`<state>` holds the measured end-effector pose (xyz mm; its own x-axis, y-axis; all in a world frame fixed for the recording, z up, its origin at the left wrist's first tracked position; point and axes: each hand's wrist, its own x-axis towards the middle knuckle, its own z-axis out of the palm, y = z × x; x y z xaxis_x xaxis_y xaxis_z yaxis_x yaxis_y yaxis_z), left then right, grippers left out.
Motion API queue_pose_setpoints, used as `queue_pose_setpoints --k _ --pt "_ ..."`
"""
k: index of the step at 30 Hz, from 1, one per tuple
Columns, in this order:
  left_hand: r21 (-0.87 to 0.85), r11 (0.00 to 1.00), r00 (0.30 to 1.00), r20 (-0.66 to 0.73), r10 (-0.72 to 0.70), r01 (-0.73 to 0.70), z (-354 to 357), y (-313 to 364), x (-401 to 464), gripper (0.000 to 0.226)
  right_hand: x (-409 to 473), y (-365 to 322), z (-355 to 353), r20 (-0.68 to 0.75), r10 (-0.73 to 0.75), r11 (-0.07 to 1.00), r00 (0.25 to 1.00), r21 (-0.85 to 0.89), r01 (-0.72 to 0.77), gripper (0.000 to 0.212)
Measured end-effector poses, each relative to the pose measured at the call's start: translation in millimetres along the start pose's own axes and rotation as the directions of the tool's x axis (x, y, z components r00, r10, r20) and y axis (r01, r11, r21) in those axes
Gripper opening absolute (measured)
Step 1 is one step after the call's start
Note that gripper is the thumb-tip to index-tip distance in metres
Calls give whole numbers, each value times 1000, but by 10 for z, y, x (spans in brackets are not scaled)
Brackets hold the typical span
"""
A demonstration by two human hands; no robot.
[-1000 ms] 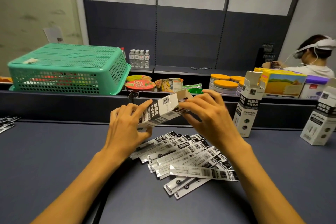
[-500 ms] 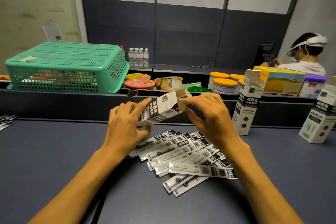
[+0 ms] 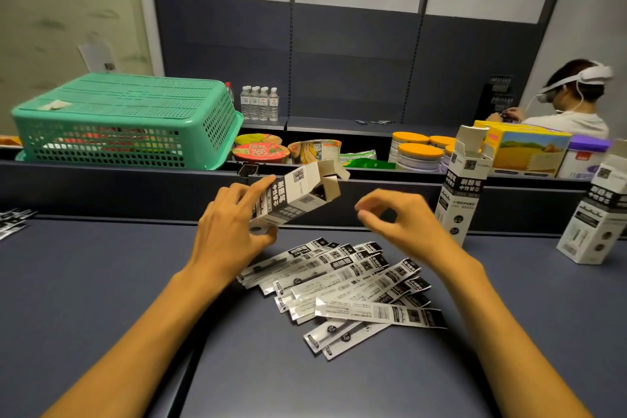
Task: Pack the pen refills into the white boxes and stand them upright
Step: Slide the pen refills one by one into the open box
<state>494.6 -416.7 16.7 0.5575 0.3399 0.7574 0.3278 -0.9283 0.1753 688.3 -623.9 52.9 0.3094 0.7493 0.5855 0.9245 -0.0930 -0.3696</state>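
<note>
Below the tilted white box (image 3: pixel 296 197) in left hand (image 3: pixel 234 231): refills (image 3: pixel 342 285) fanned lengthwise on counter (image 3: pixel 101 282); right hand (image 3: pixel 403 224) nearer, fingers (image 3: pixel 369 214) loosely curled, empty.

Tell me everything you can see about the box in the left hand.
The box is a slim white carton, apparently cardboard, with black panels, Chinese lettering and a QR code. It is tilted, open end up and to the right, flaps spread. The left hand grips its lower end above the refills; the right hand is off it.
</note>
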Motion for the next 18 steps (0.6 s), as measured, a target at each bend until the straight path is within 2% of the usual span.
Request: queue_pose_setpoints --k 3,6,9,13,18 --pt "0 1000 1000 9 0 0 4 -7 1 83 47 80 103 319 118 989 940 -118 -84 22" --pt "1 1000 1000 12 1 -1 10 -17 3 83 37 112 194 468 167 982 868 -162 -102 29" --pt "3 1000 1000 14 9 -9 24 -21 -1 83 -9 97 229 522 173 985 835 -117 -131 32" --pt "1 1000 1000 21 16 -16 34 -13 -9 82 -32 77 253 534 163 986 829 -63 -153 37" --pt "-5 1000 1000 27 11 -11 23 -5 -12 82 -56 66 319 558 149 989 816 -74 -130 34"
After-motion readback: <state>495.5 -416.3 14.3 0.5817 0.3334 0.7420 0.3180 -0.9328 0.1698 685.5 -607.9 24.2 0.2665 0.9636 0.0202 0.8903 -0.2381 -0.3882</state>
